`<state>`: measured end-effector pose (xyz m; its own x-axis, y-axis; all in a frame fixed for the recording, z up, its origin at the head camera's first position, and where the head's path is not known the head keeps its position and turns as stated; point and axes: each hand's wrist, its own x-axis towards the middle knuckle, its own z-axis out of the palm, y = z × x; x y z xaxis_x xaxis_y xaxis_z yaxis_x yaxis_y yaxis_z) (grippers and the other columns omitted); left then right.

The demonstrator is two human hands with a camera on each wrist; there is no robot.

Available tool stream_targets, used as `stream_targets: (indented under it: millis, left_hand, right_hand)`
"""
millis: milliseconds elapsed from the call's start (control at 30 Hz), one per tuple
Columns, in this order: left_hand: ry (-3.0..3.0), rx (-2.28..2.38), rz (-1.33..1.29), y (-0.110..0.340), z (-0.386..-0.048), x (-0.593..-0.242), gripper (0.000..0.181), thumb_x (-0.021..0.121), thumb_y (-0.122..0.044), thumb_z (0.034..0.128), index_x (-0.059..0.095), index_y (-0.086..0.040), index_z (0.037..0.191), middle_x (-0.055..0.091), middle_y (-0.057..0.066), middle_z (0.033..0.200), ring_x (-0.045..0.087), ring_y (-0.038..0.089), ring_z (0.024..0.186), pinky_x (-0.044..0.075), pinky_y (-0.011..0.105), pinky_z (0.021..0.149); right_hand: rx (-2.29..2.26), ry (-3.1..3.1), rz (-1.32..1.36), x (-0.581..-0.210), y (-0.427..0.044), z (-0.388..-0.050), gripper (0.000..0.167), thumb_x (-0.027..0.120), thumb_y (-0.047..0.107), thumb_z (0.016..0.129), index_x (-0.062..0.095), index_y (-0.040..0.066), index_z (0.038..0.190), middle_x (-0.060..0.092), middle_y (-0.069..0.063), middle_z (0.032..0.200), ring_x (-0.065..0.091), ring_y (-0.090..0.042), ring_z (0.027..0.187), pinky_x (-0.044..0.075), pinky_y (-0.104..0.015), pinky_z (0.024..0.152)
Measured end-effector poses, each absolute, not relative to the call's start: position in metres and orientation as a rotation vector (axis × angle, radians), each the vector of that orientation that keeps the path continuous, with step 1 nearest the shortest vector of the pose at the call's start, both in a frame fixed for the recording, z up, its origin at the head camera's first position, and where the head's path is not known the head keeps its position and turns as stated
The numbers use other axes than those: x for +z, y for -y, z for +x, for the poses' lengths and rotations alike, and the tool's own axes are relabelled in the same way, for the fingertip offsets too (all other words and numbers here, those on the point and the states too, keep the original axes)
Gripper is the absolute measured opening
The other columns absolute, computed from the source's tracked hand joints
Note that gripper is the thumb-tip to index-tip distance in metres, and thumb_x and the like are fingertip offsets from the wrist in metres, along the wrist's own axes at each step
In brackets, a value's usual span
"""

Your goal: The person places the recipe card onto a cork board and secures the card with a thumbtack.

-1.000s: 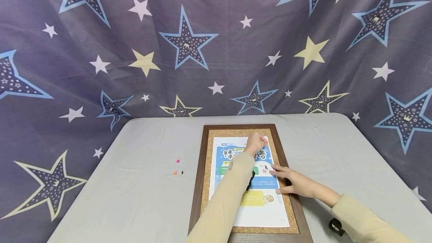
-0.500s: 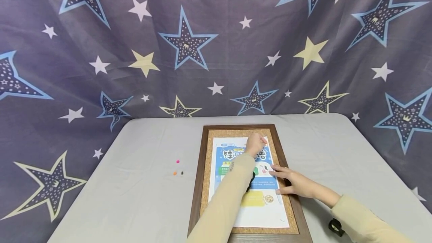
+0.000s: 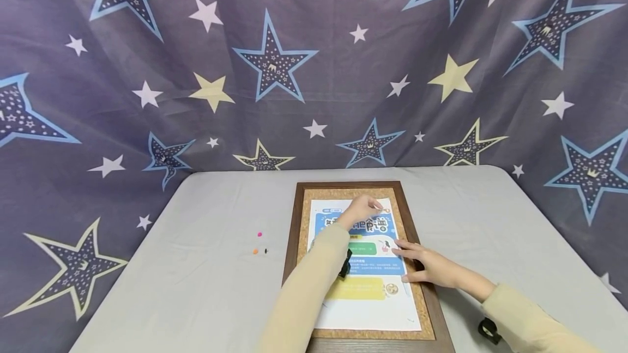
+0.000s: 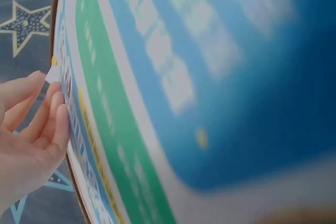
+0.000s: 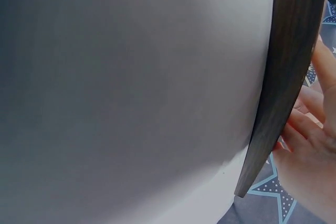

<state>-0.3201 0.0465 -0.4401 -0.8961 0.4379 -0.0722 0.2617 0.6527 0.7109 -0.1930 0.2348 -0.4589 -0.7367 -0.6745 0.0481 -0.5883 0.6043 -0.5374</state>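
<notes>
A poster (image 3: 373,312) with blue, green and yellow panels lies on a wood-framed cork board (image 3: 428,327). Over its upper part, my left hand (image 3: 360,210) brings its fingertips together near the top right corner. In the left wrist view, a small white push pin (image 4: 52,74) shows at those fingertips; its details are too small to read. My right hand (image 3: 432,266) spans the board's right side, spread fingertips on the poster's edge. The right wrist view shows this hand (image 5: 312,135) partly behind the dark frame (image 5: 281,77).
Left of the board, a pink pin (image 3: 260,234), an orange pin (image 3: 255,251) and a small dark pin (image 3: 266,251) lie on the grey tablecloth (image 3: 206,277). A star-patterned curtain (image 3: 333,70) hangs behind the table.
My left hand has moved left from the poster's top right corner, its forearm shifting left too and uncovering more of the print. My right hand stays in place.
</notes>
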Motion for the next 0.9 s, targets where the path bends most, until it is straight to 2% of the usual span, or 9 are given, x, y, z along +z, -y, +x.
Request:
stream_targets:
  millis: [100,467,700,900]
  left_hand:
    - [-2.606,1.045,0.618,-0.037,-0.311,-0.431,0.018,0.056,-0.01,0.0862,0.066,-0.003,0.099,0.062,0.009,0.103,0.056,0.021,0.095,0.044,0.026,0.081]
    - [-2.516,0.951,0.775,-0.009,-0.314,-0.428,0.016,0.059,-0.018,0.0851,0.067,-0.007,0.094,0.066,0.001,0.091,0.058,0.012,0.083,0.044,0.023,0.079]
    - [-2.548,0.917,0.803,0.01,-0.309,-0.421,0.017,0.059,-0.018,0.0854,0.066,-0.007,0.096,0.063,0.003,0.099,0.056,0.017,0.094,0.044,0.028,0.082]
    - [-2.578,0.918,0.807,0.023,-0.301,-0.412,0.02,0.058,-0.015,0.0858,0.065,-0.004,0.101,0.062,0.005,0.099,0.056,0.016,0.085,0.045,0.028,0.076]
  right_hand:
    - [-0.806,-2.663,-1.07,-0.46,-0.235,-0.193,0.063,0.06,0.036,0.081,0.045,-0.007,0.125,0.032,-0.028,0.134,0.033,-0.045,0.119,0.036,-0.054,0.087]
    - [-0.815,-2.652,-1.086,-0.457,-0.235,-0.192,0.063,0.06,0.036,0.081,0.044,-0.007,0.125,0.031,-0.028,0.134,0.032,-0.046,0.119,0.035,-0.055,0.087]
    - [-0.808,-2.659,-1.087,-0.457,-0.235,-0.192,0.063,0.06,0.036,0.081,0.044,-0.006,0.125,0.031,-0.028,0.134,0.031,-0.046,0.119,0.036,-0.054,0.087]
    - [-0.811,-2.656,-1.091,-0.456,-0.235,-0.191,0.064,0.06,0.036,0.081,0.044,-0.006,0.126,0.031,-0.028,0.135,0.031,-0.046,0.119,0.035,-0.054,0.087]
